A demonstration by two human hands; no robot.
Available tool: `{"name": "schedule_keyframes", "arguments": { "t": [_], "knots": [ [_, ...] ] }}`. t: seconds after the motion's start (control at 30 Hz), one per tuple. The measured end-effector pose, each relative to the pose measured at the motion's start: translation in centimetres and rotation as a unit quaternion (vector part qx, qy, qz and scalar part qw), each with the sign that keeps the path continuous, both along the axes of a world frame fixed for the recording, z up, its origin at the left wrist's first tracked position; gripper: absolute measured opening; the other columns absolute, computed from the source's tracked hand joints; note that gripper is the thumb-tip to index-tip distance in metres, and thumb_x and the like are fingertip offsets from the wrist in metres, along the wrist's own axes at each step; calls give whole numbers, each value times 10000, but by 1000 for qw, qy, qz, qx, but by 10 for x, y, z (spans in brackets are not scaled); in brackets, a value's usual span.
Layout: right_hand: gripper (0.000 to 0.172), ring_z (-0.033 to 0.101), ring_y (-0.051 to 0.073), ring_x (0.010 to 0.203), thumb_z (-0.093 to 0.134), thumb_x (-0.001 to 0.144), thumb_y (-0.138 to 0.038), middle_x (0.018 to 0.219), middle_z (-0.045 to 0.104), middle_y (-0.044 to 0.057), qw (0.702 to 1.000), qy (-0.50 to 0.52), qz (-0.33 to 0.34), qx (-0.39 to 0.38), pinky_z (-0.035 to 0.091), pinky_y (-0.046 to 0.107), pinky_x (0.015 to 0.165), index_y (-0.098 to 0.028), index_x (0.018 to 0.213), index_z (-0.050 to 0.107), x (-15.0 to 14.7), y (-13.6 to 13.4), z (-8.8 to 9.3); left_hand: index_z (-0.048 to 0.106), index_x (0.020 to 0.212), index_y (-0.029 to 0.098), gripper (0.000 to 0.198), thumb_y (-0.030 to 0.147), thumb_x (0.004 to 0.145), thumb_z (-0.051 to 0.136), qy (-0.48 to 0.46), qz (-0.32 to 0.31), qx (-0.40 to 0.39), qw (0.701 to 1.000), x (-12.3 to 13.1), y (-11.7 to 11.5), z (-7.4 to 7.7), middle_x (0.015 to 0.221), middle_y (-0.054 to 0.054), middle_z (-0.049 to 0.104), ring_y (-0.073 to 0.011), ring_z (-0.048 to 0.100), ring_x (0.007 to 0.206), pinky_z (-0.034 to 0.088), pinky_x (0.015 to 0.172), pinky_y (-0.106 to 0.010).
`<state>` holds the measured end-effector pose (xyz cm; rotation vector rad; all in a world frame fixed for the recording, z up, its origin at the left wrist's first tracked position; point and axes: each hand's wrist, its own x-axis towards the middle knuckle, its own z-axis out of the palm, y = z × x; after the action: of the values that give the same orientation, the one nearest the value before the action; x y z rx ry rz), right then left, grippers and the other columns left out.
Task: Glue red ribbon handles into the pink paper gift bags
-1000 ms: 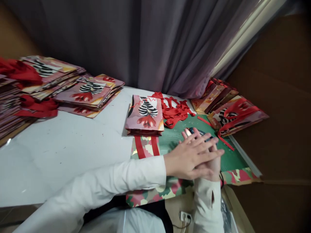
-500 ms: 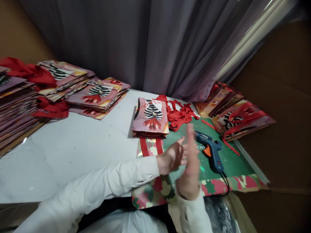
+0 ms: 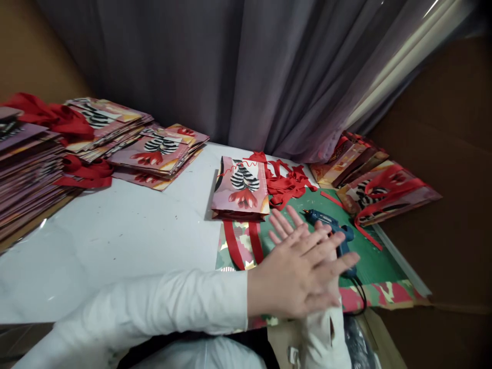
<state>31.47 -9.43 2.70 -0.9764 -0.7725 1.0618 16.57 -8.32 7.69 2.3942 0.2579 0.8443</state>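
Note:
My left hand (image 3: 294, 274) lies flat across my right hand (image 3: 286, 221), palm down with its fingers spread. Most of the right hand is hidden underneath; its outstretched fingertips show beyond the left one. Neither hand holds anything. Just past them, a blue glue gun (image 3: 326, 219) lies on a green board, partly covered by my left fingers. A pink paper bag (image 3: 242, 189) with a striped and red flower print lies nearer the middle of the table. Two red ribbon strips (image 3: 233, 245) extend from its lower edge towards me.
A heap of red ribbon (image 3: 286, 184) lies right of the bag. Stacks of flat printed bags (image 3: 154, 154) fill the left of the white table (image 3: 154, 241). Finished-looking bags with ribbon (image 3: 388, 192) lean at the right by a cardboard wall (image 3: 453, 246). A grey curtain (image 3: 184, 66) hangs behind.
My hands have come together: the left has moved over the right and now covers it, palm down. The bag and the glue gun stay in place.

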Motion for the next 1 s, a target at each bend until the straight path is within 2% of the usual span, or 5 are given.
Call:
{"name": "schedule_keyframes", "arguments": {
  "t": [0.17,0.4,0.5,0.77,1.0],
  "knots": [
    [431,344,230,1446,371,916,-482,1457,532,-26,960,280,30,-10,281,583,1151,-378,1217,662,-14,-19,49,238,1555,157,710,545,982,395,64,-12,99,993,-6,-5,-30,1623,-105,207,-266,90,1526,49,1241,-495],
    [434,668,206,978,374,992,-481,917,743,15,982,-147,17,121,488,414,994,-329,905,771,13,-4,41,592,1285,146,397,199,961,370,224,112,104,962,-89,16,-54,1321,-110,631,-251,583,1196,396,1094,-426],
    [265,652,237,935,504,955,-320,985,713,78,898,-405,171,33,521,425,912,-235,1026,745,-25,12,7,518,1352,44,476,127,913,354,268,270,115,918,-99,43,-66,1365,-199,569,-310,506,1278,410,1078,-471],
    [388,549,285,1189,441,922,-77,1240,618,217,623,-773,121,6,482,427,1008,-61,1283,583,-107,71,-33,666,1098,39,352,77,867,403,361,327,63,871,-70,83,-88,1111,-223,656,-337,616,1047,488,935,-476],
    [303,658,231,1035,487,890,-47,1104,718,167,574,-803,147,-64,486,310,951,-102,1084,713,-106,104,-38,695,1039,53,338,7,879,401,417,339,22,843,-66,104,-79,962,-188,712,-299,676,950,516,877,-394]
  ]
}}
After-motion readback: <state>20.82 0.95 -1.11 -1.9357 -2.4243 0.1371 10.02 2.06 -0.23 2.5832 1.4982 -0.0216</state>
